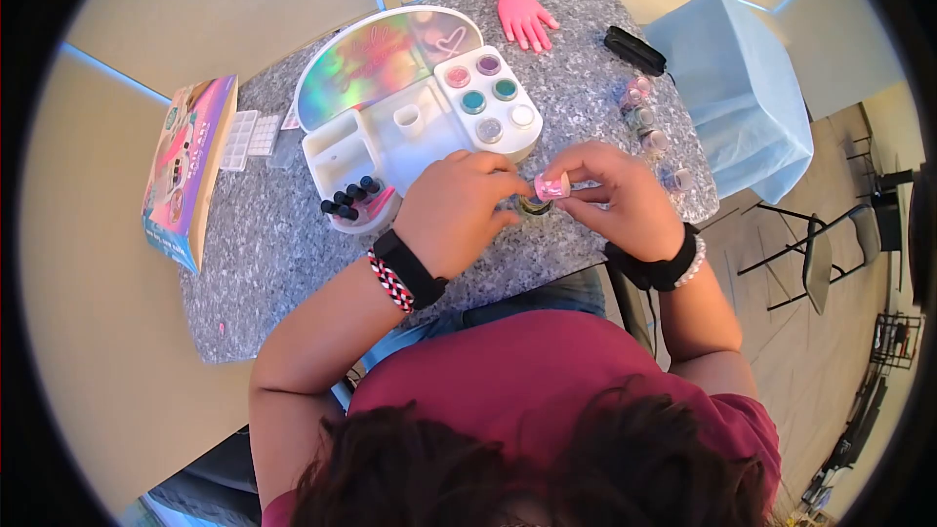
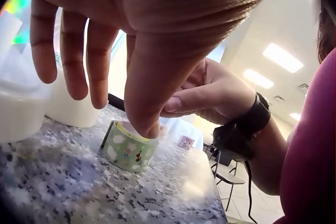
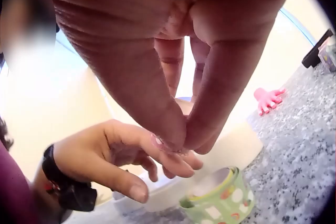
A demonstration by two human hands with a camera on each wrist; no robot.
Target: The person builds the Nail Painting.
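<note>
My right hand pinches a small pink patterned tape roll between thumb and fingers, over the near edge of the table. In the right wrist view those fingertips hide most of the pink roll. Beside it is my left hand, palm down with fingers loosely extended, its index fingertip close to the pink roll. Below both hands a green tape roll with white clouds stands on the granite-patterned table. The left thumb overlaps the green roll's rim in the left wrist view.
A white station with glitter pots and several black-capped bottles stands ahead. Farther back lies a pink model hand, near a black case. Small rolls line the right side; a box stands left.
</note>
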